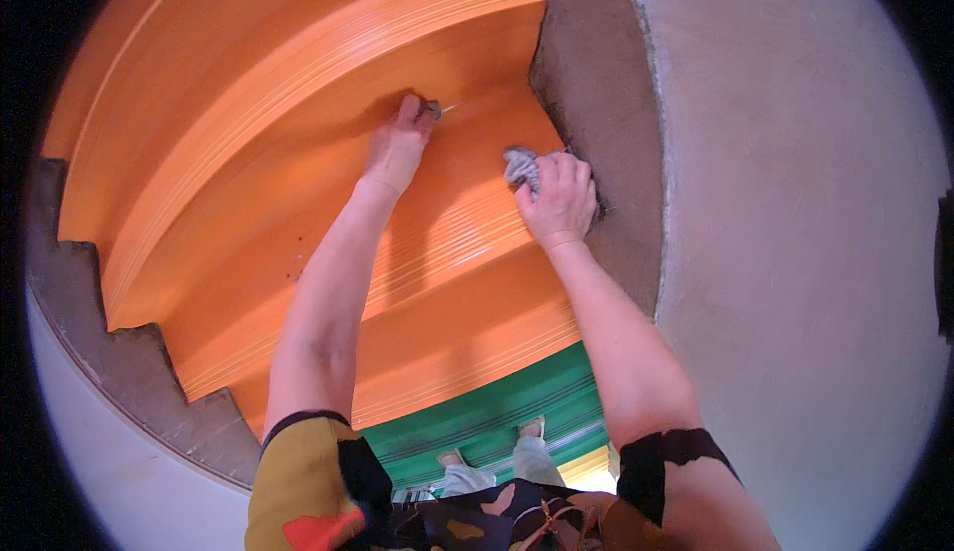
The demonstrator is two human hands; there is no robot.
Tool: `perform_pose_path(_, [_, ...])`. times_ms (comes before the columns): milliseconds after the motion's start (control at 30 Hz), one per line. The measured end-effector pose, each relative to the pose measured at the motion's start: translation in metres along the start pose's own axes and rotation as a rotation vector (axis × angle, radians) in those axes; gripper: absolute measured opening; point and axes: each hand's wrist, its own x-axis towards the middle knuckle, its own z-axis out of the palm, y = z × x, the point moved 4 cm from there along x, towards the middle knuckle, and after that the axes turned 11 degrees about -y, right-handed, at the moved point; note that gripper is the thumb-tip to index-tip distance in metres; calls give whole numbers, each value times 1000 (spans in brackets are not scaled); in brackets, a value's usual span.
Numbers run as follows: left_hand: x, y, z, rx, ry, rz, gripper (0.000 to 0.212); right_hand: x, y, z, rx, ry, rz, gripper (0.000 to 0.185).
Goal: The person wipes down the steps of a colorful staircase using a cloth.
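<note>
My left hand [395, 150] reaches to the inner corner of an orange stair tread [469, 141], where it meets the riser above. Its fingertips pinch a small grey object [432, 109], too small and partly covered to identify. A pale streak lies just right of that object. My right hand [560, 195] presses a bunched grey cloth [519, 165] at the right end of the same tread, against the brown stair skirting [622, 141]. Part of the cloth is hidden under the fingers.
Ribbed nosings edge the curved orange steps [246, 96]. Several dark specks [296, 260] lie on the tread left of my left forearm. My feet stand below on green steps [477, 432]. A pale wall [790, 178] rises on the right; brown stepped skirting [127, 372] borders the left.
</note>
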Motion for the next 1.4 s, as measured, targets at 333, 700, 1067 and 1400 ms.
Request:
perform_pose_path(333, [86,112,70,1,-101,56,21,3,7,-6,45,-37,-13,37])
perform_pose_path(700, [7,22,29,531,-8,211,29,2,14,-7,70,-20,-27,37])
perform_pose_path(1067, [88,111,71,142,124,194,22,2,15,-6,45,24,-65,37])
perform_pose_path(1400, [55,51,66,211,-469,-153,20,3,6,-9,83,-22,-31,37])
